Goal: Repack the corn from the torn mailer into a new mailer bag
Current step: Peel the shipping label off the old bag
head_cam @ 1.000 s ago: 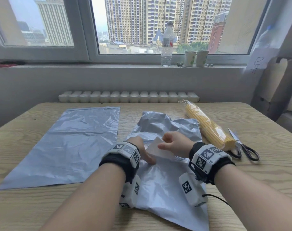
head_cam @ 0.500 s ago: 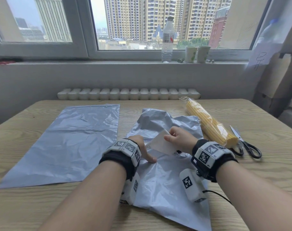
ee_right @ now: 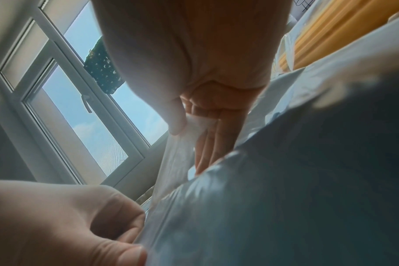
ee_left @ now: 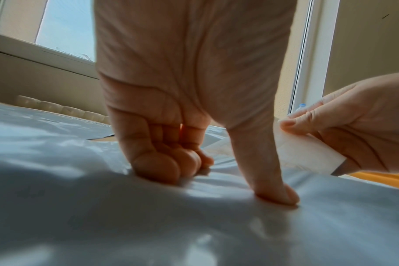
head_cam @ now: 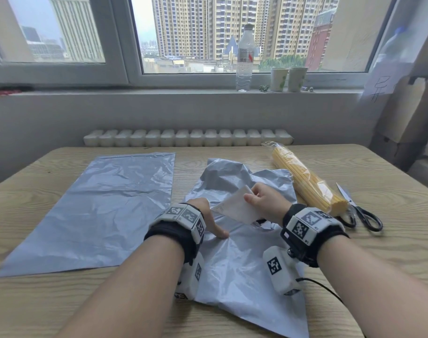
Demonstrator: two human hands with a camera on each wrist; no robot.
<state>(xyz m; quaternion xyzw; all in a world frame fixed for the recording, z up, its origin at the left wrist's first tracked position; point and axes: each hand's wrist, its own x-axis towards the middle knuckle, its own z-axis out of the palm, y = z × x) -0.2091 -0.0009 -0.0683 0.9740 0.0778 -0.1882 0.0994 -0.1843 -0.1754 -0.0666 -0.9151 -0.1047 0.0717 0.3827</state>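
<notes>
Corn [head_cam: 308, 180], a yellow bundle in clear wrap, lies on the bench [head_cam: 391, 186] just right of the torn mailer [head_cam: 234, 259], out of both bags. That crumpled grey mailer sits in the middle, a white label [head_cam: 234, 208] lifted from its surface. Right hand [head_cam: 265, 201] pinches the label between thumb and fingers, its free edge raised. Left hand [head_cam: 205, 215] presses the mailer down just beside it, thumb tip and curled fingers [ee_left: 171, 167] bearing on the plastic, gripping nothing. New mailer bag [head_cam: 105, 203] lies flat to the left, apart from the torn one. Scissors [head_cam: 359, 211] rest by the near end of the corn. Beyond, a water bottle [head_cam: 244, 57] and two paper cups [head_cam: 288, 78] stand on the windowsill
</notes>
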